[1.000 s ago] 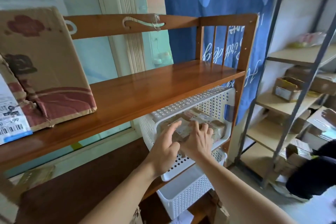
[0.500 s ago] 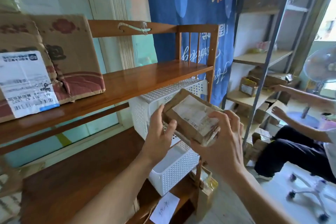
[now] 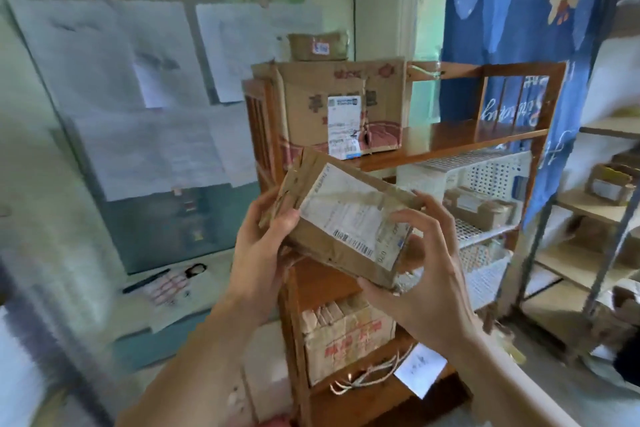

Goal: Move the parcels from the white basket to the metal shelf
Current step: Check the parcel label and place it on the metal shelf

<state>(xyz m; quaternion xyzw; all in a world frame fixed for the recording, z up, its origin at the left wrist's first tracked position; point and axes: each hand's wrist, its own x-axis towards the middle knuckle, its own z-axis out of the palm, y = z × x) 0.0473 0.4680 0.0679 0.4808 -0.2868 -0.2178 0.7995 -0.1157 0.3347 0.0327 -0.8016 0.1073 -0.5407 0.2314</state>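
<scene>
Wooden rack [image 3: 450, 139] filling the middle, metal shelf [image 3: 595, 211] at the right edge with small boxes on its boards. Big cardboard box [image 3: 332, 104] on the rack's top board. White basket [image 3: 485, 177] tucked under that board, one parcel [image 3: 481, 210] lying inside. Brown labelled parcel [image 3: 346, 222] held tilted in front of the rack, clear of the basket. Left hand [image 3: 259, 253] clasping its left end, right hand [image 3: 429, 274] gripping its lower right corner.
</scene>
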